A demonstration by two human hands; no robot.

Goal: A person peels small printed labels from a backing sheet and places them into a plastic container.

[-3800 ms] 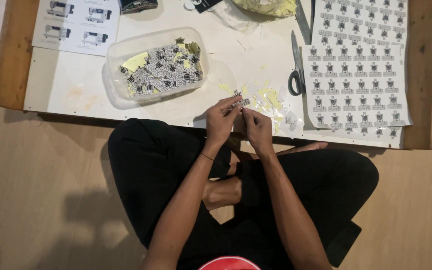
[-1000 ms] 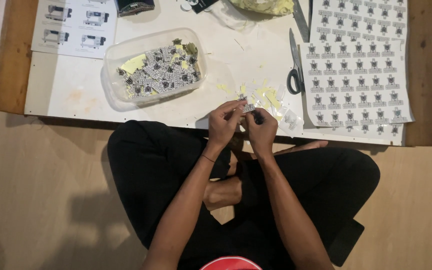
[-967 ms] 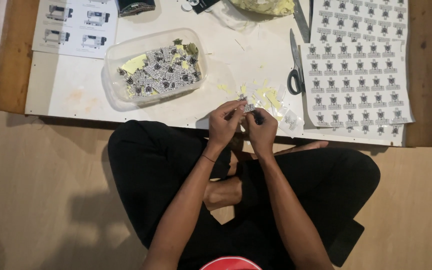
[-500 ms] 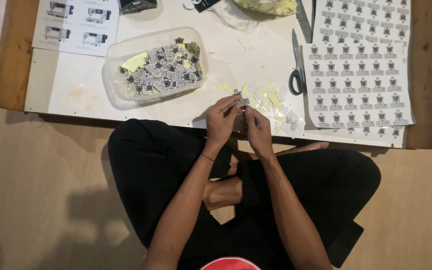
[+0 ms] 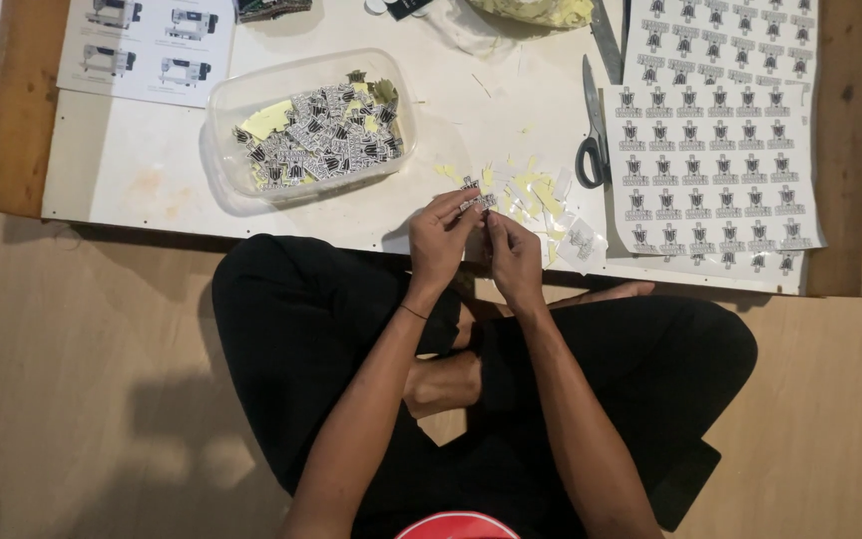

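Low table (image 5: 152,175), white top with wooden edges, person sitting cross-legged on the floor at its near edge. Right side of the table: two sticker sheets (image 5: 715,165) with rows of small black-and-white printed labels, one overlapping the other. Far left corner: paper sheet (image 5: 147,45) with printed machine pictures. Left of centre: clear plastic tub (image 5: 301,125), holding a heap of cut-out stickers plus yellow backing scraps. Scissors (image 5: 591,125) lie just beside the left edge of the sticker sheets, handles toward the person. Loose yellow and white paper scraps (image 5: 536,195) are scattered between the scissors and the hands, at the near table edge.

Left hand (image 5: 441,240) and right hand (image 5: 513,255) are close together over the near table edge. Both pinch one small sticker (image 5: 474,202) between fingertips, left from the left side, right from below. Sticker is held just above the table, next to the scraps, well apart from the tub.
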